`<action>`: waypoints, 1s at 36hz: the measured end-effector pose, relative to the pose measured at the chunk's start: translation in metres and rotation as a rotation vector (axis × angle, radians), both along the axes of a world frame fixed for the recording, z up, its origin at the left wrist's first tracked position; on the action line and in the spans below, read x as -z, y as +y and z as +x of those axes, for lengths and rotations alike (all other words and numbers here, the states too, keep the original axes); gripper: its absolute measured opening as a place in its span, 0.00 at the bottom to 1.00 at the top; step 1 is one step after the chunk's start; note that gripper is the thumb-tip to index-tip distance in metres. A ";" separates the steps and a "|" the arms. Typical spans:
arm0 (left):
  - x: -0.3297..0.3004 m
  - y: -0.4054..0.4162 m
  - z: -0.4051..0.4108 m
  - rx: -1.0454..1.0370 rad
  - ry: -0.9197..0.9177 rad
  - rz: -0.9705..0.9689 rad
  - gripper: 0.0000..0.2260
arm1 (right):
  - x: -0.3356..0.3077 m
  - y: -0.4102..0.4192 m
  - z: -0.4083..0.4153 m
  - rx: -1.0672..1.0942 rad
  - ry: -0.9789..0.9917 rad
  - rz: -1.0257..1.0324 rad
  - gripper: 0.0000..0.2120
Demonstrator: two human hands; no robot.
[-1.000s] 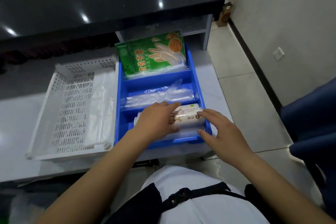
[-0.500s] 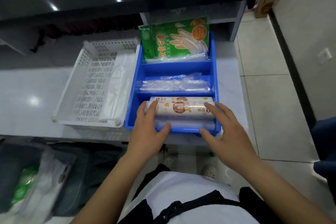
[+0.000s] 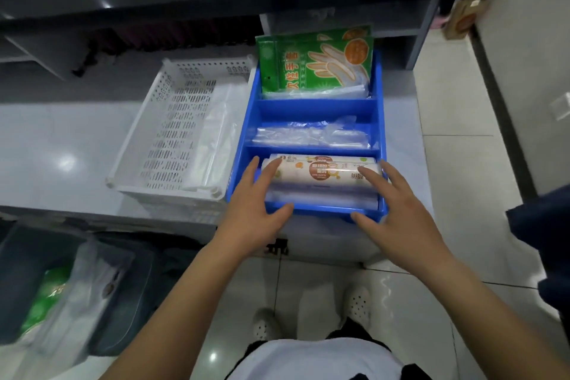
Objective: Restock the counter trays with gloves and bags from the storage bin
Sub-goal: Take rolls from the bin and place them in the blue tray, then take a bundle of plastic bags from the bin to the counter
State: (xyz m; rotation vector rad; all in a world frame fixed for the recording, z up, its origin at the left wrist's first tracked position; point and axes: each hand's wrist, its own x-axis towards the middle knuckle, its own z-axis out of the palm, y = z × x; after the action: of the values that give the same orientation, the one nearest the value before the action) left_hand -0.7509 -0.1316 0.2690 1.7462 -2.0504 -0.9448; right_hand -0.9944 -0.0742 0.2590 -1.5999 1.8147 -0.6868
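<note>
The left hand (image 3: pixel 249 210) and right hand (image 3: pixel 398 210) are both open, fingers flat on the ends of the bag roll (image 3: pixel 320 173). The roll lies in the near part of the blue tray (image 3: pixel 308 108) on the table (image 3: pixel 61 145). Press it down softly so it sits flat, then let go. Gloves (image 3: pixel 314 62) stand in the far part

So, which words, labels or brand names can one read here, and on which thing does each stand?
"次性手套": large white characters on the green glove packet in the blue tray's far compartment; the first is partly cut off.
Bag roll, near compartment: label print too blurred to read.
Brown box on the floor: print unreadable.
</note>
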 end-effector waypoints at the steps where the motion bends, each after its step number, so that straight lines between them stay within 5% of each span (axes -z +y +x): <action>1: -0.001 0.001 0.008 -0.005 0.002 -0.032 0.36 | -0.004 0.002 0.004 0.014 0.042 -0.020 0.32; 7: -0.006 0.031 0.076 -0.072 0.048 -0.077 0.36 | -0.031 0.026 0.066 0.017 0.094 -0.069 0.30; 18: 0.021 0.111 0.243 -0.199 -0.006 0.020 0.38 | -0.017 0.057 0.261 -0.341 0.205 0.067 0.29; 36: 0.081 0.254 0.428 -0.900 0.214 0.241 0.36 | 0.024 0.046 0.495 -0.976 0.328 0.219 0.28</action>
State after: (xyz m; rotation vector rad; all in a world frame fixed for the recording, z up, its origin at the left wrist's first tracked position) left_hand -0.3227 0.1229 0.1881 2.2303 -0.8521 -1.0058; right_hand -0.4989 -0.0284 0.2351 -2.2128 1.0051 0.2216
